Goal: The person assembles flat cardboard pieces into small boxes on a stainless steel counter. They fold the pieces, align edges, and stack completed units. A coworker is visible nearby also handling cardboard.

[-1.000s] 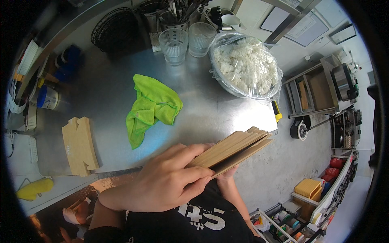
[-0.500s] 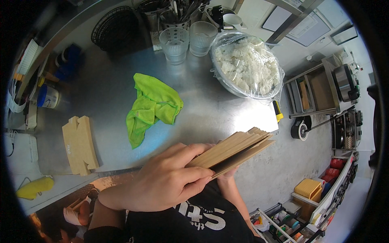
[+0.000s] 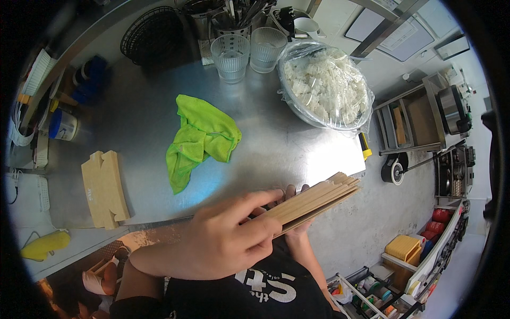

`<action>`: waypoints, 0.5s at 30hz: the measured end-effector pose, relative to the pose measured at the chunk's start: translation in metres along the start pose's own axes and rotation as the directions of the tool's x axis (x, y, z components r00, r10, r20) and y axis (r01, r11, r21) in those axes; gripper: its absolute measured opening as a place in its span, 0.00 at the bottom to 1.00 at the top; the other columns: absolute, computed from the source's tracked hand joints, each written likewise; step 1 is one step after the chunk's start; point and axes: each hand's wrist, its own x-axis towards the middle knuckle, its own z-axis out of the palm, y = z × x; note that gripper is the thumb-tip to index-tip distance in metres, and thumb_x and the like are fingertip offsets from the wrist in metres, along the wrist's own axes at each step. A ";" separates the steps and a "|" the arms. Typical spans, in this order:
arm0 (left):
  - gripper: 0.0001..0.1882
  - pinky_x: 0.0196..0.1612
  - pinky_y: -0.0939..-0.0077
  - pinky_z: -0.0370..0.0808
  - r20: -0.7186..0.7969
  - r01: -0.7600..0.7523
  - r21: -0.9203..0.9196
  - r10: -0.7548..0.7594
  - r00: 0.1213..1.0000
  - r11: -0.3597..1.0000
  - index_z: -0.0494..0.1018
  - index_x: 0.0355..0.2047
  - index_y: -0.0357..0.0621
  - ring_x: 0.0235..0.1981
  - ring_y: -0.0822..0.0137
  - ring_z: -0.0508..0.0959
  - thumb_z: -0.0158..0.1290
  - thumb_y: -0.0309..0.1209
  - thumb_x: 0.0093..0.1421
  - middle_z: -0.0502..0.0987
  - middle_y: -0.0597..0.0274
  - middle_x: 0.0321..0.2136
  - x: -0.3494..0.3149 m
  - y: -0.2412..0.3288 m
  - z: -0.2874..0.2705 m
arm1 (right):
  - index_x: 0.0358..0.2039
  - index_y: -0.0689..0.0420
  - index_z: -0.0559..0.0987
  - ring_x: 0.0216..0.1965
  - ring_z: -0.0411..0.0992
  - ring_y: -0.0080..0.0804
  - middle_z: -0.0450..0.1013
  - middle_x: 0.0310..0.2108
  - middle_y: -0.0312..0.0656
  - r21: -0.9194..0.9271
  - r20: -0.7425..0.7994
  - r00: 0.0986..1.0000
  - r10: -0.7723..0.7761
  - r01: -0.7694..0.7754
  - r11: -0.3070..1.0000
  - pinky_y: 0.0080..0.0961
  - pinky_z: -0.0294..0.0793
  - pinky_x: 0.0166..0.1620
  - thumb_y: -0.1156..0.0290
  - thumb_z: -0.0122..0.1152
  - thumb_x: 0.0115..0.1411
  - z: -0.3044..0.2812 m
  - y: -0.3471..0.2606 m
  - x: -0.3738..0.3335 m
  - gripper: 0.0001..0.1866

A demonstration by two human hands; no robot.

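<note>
Left hand [image 3: 223,242] grips wooden boards [image 3: 314,201] (fingers curled over).

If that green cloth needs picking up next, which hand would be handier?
Probably the left hand: it lies on top of the stack of thin wooden boards, just below the green cloth. The right hand is underneath the stack, supporting it, with only its fingertips showing.

Bare counter between green cloth [image 3: 202,139] and covered bowl [image 3: 325,87].

wooden sticks [image 3: 319,201] | pale bundle | tilted | held above counter edge
</note>
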 end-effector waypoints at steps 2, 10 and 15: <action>0.09 0.34 0.74 0.80 0.011 -0.026 0.036 0.026 1.000 0.999 0.77 0.31 0.42 0.36 0.61 0.79 0.60 0.23 0.46 0.72 0.50 0.47 0.000 0.000 -0.001 | 0.59 0.55 0.63 0.58 0.62 0.43 0.63 0.58 0.44 0.012 0.028 1.000 -0.001 0.001 1.000 0.44 0.60 0.60 0.46 0.65 0.50 -0.002 0.001 0.000 0.41; 0.09 0.37 0.73 0.81 0.014 -0.010 -0.006 0.010 1.000 1.000 0.78 0.31 0.42 0.39 0.59 0.80 0.61 0.22 0.47 0.72 0.48 0.48 0.002 0.002 -0.002 | 0.59 0.55 0.63 0.58 0.62 0.42 0.64 0.57 0.44 -0.053 -0.070 0.997 -0.021 0.017 0.998 0.43 0.60 0.60 0.46 0.66 0.50 0.001 -0.001 -0.001 0.42; 0.08 0.39 0.73 0.81 0.015 -0.013 -0.033 0.014 1.000 0.999 0.78 0.31 0.41 0.39 0.60 0.80 0.61 0.23 0.49 0.72 0.48 0.49 0.003 0.000 -0.003 | 0.59 0.56 0.63 0.58 0.62 0.42 0.64 0.57 0.44 -0.109 -0.070 0.997 -0.032 0.024 0.994 0.43 0.60 0.60 0.46 0.66 0.50 0.004 0.000 -0.002 0.42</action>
